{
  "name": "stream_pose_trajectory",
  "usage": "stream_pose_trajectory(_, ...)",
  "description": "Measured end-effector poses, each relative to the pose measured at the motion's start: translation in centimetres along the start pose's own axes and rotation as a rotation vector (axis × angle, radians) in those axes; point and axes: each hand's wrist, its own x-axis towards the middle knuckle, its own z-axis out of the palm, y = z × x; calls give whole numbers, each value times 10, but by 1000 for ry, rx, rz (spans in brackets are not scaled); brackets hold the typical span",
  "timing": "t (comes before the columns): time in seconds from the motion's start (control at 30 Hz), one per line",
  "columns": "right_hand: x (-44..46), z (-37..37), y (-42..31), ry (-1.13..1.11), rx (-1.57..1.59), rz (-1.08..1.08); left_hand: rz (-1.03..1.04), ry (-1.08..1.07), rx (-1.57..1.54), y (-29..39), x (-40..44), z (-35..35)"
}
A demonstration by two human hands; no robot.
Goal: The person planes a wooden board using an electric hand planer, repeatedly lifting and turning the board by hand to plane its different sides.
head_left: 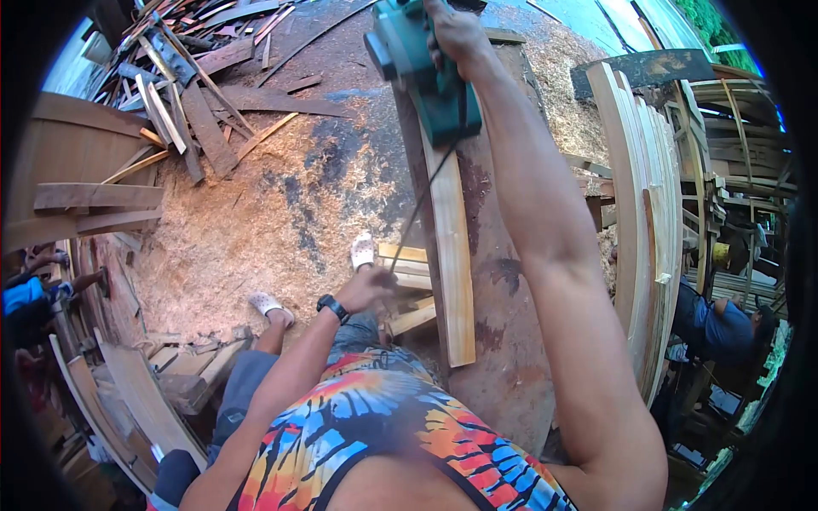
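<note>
At the top of the view my right hand (458, 38) is wrapped round the handle of a green electric planer (445, 106). The planer is over the far part of a long pale board (457, 264); whether its sole touches the wood is hidden. A dark power cord (419, 209) runs from the tool back to my left hand (371, 288), which is in front of my body with its fingers closed round the cord, slightly blurred. The board lies lengthwise on a brown, stained workbench (511, 375).
Several short pale planks (407, 268) are left of the bench. Long curved boards (635, 213) stand at the right. Wood shavings (221, 255) cover the floor, and a scrap pile (200, 94) lies upper left. Other people (720, 328) are at both edges.
</note>
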Motion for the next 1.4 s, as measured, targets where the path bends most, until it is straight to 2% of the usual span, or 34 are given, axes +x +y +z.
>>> stream_pose_trajectory(0.03, 12, 2, 5, 24, -41, -40, -19, 27, -36, -3, -4, 3)
stream_pose_trajectory(0.13, -10, -3, 7, -59, 7, 184, -61, 108, -128, -28, -5, -4)
stream_pose_trajectory(0.17, -51, -4, -8, -27, 123, 144, -56, 159, -23, -48, -6, -5)
stream_pose_trajectory(0.27, -143, -18, 10, -14, 127, 187, -233, 246, 175, -35, -39, -5)
stream_pose_trajectory(0.3, -180, -22, 17, -23, 178, 227, -172, 290, 295, -31, -50, -2)
stream_pose_trajectory(0.43, -351, -41, 34, -20, 116, 255, -269, 214, 357, -103, -67, 17)
stream_pose_trajectory(0.6, -534, -60, 46, 11, 39, 361, -283, 62, 493, -118, -86, 61)
stream_pose_trajectory(0.73, -628, -65, 72, 32, 36, 374, -222, -56, 661, -89, -102, 100)
stream_pose_trajectory(0.87, -647, -68, 69, 36, 1, 360, -234, -125, 752, -98, -106, 123)
stream_pose_trajectory(1.03, -636, -66, 66, 28, 9, 368, -209, -63, 679, -96, -113, 121)
stream_pose_trajectory(1.17, -614, -63, 62, 33, -8, 335, -147, -9, 623, -125, -107, 112)
stream_pose_trajectory(1.33, -576, -59, 58, 43, -6, 303, -76, 11, 574, -112, -102, 101)
stream_pose_trajectory(1.4, -558, -56, 58, 63, -7, 256, -157, 42, 520, -98, -100, 98)
